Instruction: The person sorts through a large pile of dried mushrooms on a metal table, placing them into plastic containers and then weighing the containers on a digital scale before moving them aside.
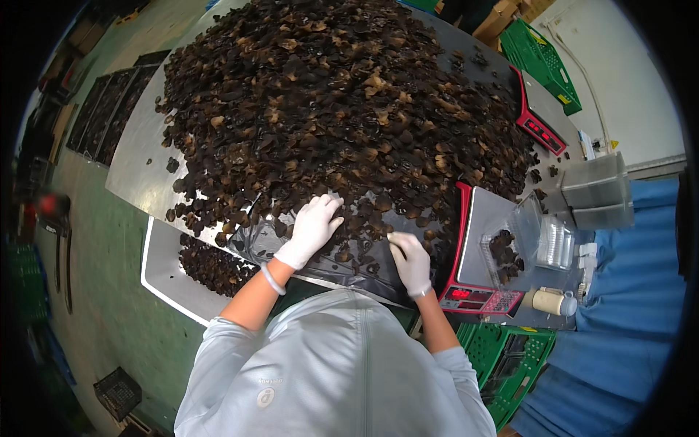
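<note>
Across bench (138, 171), dark curled pieces (342, 109) look light, fragile; best pinched at rims. Left hand (313, 229) fingers loosely parted; right hand (412, 264) fingers curled, grasp unclear.

Is a grey metal table (142, 164), bearing a broad heap (328, 109) of dark brown, crinkled pieces, loosely strewn at the heap's edges. At the heap's near side, bears a black plastic sheet (255, 242), partly covered by pieces. To the heap's right, holds a red-trimmed scale (470, 249) at the near end, a second scale (540, 111) farther back, stacked translucent bins (597, 191), a clear tray (555, 244) and a cream-coloured bottle (552, 301).
</note>
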Motion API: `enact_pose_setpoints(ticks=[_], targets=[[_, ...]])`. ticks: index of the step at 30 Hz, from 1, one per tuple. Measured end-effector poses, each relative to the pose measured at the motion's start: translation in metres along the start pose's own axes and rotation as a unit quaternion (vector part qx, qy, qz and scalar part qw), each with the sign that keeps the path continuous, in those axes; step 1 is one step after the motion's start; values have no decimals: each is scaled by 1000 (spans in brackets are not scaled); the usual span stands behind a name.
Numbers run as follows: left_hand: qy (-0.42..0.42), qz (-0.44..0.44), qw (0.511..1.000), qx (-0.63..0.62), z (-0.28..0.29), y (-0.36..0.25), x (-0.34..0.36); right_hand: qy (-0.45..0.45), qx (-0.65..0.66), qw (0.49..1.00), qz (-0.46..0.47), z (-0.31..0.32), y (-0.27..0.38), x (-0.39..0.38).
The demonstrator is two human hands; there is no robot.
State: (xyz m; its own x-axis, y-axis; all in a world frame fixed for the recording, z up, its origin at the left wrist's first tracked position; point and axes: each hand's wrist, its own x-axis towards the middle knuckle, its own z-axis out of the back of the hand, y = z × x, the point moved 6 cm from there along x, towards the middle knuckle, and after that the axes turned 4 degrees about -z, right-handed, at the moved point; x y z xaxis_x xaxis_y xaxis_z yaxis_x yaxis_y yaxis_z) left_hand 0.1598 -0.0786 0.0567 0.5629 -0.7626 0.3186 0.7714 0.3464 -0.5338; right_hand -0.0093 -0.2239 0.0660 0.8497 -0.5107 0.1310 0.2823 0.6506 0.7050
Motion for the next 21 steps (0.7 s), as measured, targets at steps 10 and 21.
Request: enact_pose_setpoints(ticks=[10, 21], targets=[[97, 45, 994, -13, -37, 13, -1, 9, -78, 996, 39, -55, 8, 53], [-95, 183, 952, -225, 45, 36, -29, 22, -147, 989, -2, -30, 0, 67]])
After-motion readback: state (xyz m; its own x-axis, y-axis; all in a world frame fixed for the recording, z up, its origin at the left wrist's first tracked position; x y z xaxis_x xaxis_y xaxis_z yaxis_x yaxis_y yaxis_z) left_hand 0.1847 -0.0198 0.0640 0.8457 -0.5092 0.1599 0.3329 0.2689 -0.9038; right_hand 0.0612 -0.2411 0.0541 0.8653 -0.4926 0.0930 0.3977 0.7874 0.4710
